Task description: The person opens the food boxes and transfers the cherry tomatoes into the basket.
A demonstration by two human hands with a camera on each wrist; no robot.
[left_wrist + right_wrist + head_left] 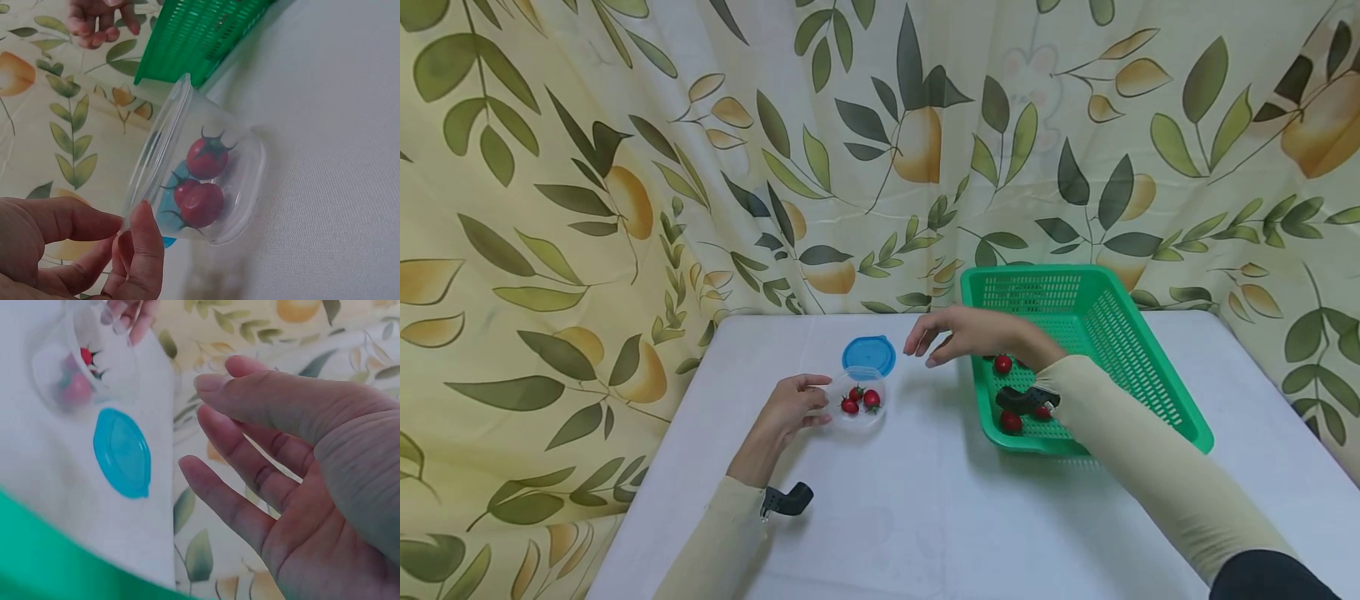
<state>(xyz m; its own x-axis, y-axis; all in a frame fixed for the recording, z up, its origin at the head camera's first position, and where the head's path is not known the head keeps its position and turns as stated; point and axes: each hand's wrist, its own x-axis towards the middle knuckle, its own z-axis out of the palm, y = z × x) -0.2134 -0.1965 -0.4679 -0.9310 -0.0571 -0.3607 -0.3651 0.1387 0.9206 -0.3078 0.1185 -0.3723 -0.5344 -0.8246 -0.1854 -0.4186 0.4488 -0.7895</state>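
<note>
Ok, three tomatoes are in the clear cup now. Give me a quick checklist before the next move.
1. Clear cup steadied: ok, left hand fingers touch its rim.
2. Cup contents: ok, three cherry tomatoes inside.
3. Right hand free: ok, fingers relaxed, holding nothing.
4. Blue lid within reach: ok, lying on the table just behind the cup.
5. Green basket stock: ok, some tomatoes remain; exact count cannot tell, the sleeve hides part.
</note>
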